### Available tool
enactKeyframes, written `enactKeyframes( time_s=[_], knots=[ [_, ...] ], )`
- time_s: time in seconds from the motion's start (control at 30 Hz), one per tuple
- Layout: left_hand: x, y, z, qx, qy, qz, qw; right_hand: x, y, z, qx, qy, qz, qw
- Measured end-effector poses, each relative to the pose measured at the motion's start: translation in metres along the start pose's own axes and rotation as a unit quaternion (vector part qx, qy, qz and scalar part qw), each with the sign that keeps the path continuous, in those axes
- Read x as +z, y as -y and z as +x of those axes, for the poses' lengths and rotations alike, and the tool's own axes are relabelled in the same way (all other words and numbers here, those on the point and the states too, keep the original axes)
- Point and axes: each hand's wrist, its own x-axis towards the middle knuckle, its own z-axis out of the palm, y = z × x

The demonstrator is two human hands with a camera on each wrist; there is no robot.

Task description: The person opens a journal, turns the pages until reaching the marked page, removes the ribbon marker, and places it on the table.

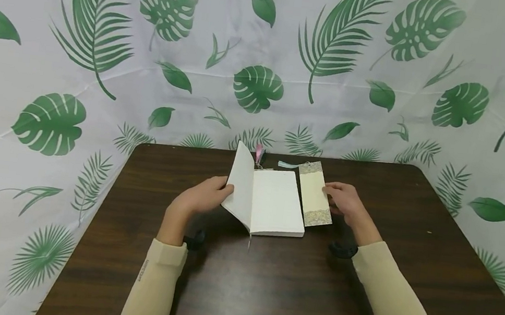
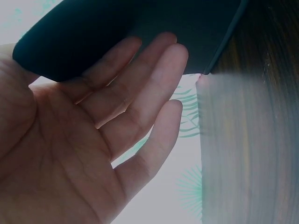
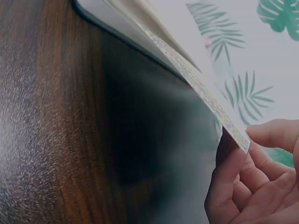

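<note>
Notebook [image 1: 277, 202] open; left-sleeve lettering [image 1: 143, 270] illegible

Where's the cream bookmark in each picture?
Head: the bookmark is right of the open notebook, pinched by the right hand.
Left wrist: not there.
Right wrist: a thin strip slanting from upper middle down to the right hand.
Shared landmark: the leafy cloth shows in all three.
</note>
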Motion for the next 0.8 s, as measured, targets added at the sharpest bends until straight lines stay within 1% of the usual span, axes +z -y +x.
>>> enactKeyframes(
  time_s=[0.1, 0.27, 0.37, 0.47, 0.53, 0.6, 0.7, 0.8],
  knots=[
    [-0.001, 0.000, -0.001, 0.002, 0.001, -0.002, 1.0000, 0.001, -0.001, 0.003, 0.000, 0.005, -0.009, 1.000],
    [-0.002, -0.001, -0.002, 0.004, 0.004, -0.004, 1.0000, 0.005, -0.003, 0.007, 0.006, 0.013, -0.006, 1.000],
    [-0.002, -0.001, -0.002, 0.001, 0.000, -0.005, 1.0000, 0.006, -0.001, 0.008, -0.007, 0.005, -0.019, 1.000],
    [-0.003, -0.001, -0.002, -0.001, -0.004, -0.006, 1.0000, 0.009, 0.002, 0.006, -0.036, -0.014, -0.048, 0.998],
    [-0.004, 0.000, -0.002, -0.002, -0.006, -0.005, 1.0000, 0.013, 0.005, 0.003, -0.065, -0.014, -0.067, 0.996],
    [-0.004, 0.000, -0.001, -0.002, -0.005, -0.004, 1.0000, 0.018, 0.007, -0.003, -0.094, 0.001, -0.075, 0.993],
    [-0.003, 0.001, 0.000, -0.003, 0.001, -0.006, 1.0000, 0.032, 0.012, -0.013, -0.134, 0.041, -0.073, 0.987],
    [-0.002, 0.002, 0.000, -0.006, 0.002, -0.008, 1.0000, 0.051, 0.020, -0.024, -0.181, 0.060, -0.091, 0.977]
  ],
)
